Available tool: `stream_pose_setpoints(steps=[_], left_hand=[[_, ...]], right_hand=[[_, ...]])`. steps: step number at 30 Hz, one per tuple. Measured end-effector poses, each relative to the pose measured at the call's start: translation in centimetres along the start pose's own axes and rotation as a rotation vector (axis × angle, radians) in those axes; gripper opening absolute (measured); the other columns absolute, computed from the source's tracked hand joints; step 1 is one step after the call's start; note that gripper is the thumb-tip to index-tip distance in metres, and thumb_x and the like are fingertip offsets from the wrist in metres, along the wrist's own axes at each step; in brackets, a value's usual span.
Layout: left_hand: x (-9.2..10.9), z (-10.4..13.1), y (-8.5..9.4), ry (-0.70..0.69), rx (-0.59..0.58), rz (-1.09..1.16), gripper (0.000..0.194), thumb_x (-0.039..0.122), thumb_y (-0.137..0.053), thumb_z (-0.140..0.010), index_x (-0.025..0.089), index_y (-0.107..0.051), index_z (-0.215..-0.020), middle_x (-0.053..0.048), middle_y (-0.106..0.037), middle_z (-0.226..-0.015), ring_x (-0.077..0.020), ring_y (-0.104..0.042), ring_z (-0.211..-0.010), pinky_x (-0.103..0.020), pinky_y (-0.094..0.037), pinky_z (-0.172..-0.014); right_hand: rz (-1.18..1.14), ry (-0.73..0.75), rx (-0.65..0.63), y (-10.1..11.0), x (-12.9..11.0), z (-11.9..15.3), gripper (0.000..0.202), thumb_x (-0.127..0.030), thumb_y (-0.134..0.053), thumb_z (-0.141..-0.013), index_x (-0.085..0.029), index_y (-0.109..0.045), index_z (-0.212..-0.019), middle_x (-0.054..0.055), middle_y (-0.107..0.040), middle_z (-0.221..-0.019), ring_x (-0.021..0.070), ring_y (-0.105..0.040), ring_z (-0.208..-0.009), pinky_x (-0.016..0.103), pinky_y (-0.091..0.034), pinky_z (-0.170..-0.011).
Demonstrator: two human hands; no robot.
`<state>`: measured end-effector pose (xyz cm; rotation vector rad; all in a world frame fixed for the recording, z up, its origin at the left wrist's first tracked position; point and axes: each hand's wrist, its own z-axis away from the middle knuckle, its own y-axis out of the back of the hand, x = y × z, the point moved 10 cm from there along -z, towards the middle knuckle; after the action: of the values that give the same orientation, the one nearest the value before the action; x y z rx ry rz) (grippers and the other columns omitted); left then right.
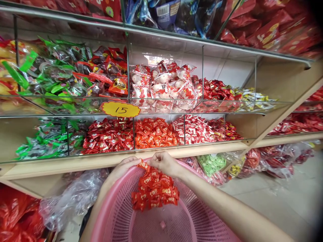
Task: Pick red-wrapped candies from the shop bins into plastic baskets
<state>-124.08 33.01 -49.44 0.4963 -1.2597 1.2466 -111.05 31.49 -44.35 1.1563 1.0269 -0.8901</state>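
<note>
Pinching red packet (143, 165), fingers (154, 162) near basket rim (111, 195).

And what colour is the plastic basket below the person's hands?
Pink, basket wall and rim alike; the head view shows it best.

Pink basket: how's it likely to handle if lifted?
The pink basket is probably light for its size: its walls are perforated. Its broad rim suggests only slight flex. Red packets gathered toward its far end may slide if it tilts.
</note>
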Motion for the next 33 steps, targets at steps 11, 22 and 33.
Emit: stream_pose_setpoints(steps=[11, 22, 33], left_hand=[[-0.1, 0.1, -0.4, -0.011, -0.060, 0.010, 0.017, 0.026, -0.070, -0.072, 0.017, -0.056, -0.074, 0.004, -0.063, -0.067, -0.0083, -0.056, -0.056, -0.020, -0.040, -0.059], [0.6, -0.6, 0.2, -0.084, -0.040, -0.023, 0.015, 0.023, -0.072, -0.068, 0.017, -0.059, -0.070, 0.006, -0.058, -0.064, -0.0062, -0.051, -0.054, -0.019, -0.039, -0.060], [1.3, 0.4, -0.2, -0.054, 0.017, -0.095, 0.029, 0.044, -0.063, -0.077, 0.016, -0.066, -0.086, -0.004, -0.070, -0.080, -0.0153, -0.063, -0.069, -0.025, -0.048, -0.070]], right_hand=[[0.126, 0.021, 0.055, 0.2, 0.1, 0.1, 0.024, -0.030, -0.052, -0.081, -0.019, -0.042, -0.062, -0.007, -0.038, -0.051, 0.0077, -0.034, -0.048, 0.021, -0.028, -0.046], [0.931, 0.349, 0.004, -2.6, -6.6, 2.4, 0.031, -0.039, -0.055, -0.085, -0.016, -0.055, -0.105, 0.011, -0.059, -0.106, 0.0208, -0.059, -0.085, 0.031, -0.042, -0.071], [0.841, 0.333, 0.076, 0.6, -6.5, 4.3, 0.015, -0.025, -0.055, -0.082, -0.018, -0.059, -0.095, 0.004, -0.064, -0.092, 0.0158, -0.058, -0.079, 0.026, -0.038, -0.066]])
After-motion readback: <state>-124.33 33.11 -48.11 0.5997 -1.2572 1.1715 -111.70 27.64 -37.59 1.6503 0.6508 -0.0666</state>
